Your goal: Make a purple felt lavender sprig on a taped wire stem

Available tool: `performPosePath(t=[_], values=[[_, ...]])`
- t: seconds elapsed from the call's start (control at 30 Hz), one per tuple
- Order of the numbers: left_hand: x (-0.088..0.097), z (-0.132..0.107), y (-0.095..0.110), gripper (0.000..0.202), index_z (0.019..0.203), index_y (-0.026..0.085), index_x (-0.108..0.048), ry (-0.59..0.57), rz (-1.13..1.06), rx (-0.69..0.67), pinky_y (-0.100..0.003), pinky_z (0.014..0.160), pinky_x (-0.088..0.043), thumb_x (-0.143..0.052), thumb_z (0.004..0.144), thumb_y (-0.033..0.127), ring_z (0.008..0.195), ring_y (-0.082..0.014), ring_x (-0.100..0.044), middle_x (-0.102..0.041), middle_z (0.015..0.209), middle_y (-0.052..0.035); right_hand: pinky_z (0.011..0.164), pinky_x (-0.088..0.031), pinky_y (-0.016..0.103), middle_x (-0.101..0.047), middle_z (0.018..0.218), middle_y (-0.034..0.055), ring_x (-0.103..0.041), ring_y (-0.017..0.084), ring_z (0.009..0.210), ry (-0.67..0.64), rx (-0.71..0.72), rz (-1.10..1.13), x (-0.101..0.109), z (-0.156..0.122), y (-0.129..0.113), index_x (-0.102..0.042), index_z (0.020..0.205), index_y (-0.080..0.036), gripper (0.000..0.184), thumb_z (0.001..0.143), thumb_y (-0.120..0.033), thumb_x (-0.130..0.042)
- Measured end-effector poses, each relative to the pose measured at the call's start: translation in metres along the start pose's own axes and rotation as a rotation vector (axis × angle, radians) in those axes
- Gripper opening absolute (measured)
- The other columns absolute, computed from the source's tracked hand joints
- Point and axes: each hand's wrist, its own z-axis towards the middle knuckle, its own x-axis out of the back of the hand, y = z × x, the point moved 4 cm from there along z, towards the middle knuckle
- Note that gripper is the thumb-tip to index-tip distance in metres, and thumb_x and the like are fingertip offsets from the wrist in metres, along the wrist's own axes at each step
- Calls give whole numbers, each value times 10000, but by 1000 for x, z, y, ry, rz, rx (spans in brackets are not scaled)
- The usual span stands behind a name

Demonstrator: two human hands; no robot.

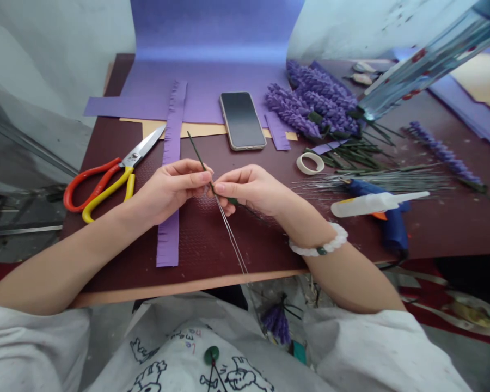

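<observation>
- The left hand (175, 188) pinches a thin stem of wires (231, 233) by its green-wrapped part; the stem slants from 11 to 5 o'clock above the table (118, 261).
- The right hand (251, 188) closes its fingertips on the same stem, just beside the left.
- At 2 o'clock from the hands I see a clear bottle (428, 71) standing past the purple flowers (318, 100); I cannot tell whether it holds liquid.
- At 3 o'clock a white nozzle bottle (361, 205) lies across a blue glue gun (394, 228); its fill is unclear to me.
- At 1 o'clock lies a phone (243, 120), at 9 o'clock scissors (126, 166).
</observation>
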Motion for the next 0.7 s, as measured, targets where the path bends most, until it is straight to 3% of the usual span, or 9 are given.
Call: performPosePath(t=[0.3, 0.5, 0.63, 0.7], values=[[-1, 0, 0, 197, 732, 143, -717, -68, 3, -39, -193, 585, -485, -843, 597, 211, 534, -48, -567, -689, 678, 6, 492, -423, 186, -624, 575, -23, -556, 63, 475, -25, -14, 25, -1, 0, -2, -659, 683, -131, 215, 747, -329, -710], [-3, 0, 1, 199, 745, 145, -708, -124, 2, -65, -191, 596, -476, -836, 618, 228, 580, -62, -597, -690, 693, 3, 470, -401, 177, -612, 553, -30, -540, 55, 460, -39, -1, 36, -2, -1, -4, -660, 676, -129, 208, 743, -319, -714], [-2, -2, 5, 278, 891, 154, -714, -93, 124, -72, -202, 647, -474, -811, 662, 279, 662, -75, -615, -691, 767, 0, 477, -419, 183, -606, 553, -37, -544, 58, 462, -13, 16, 32, 0, 0, 0, -679, 724, -130, 210, 758, -336, -706], [-1, -2, 5, 291, 876, 157, -699, -58, 167, -69, -207, 633, -461, -819, 648, 293, 644, -73, -602, -675, 758, 12, 483, -424, 184, -607, 560, -37, -546, 58, 467, -13, 22, 24, -1, 1, 2, -680, 728, -130, 212, 768, -338, -698]])
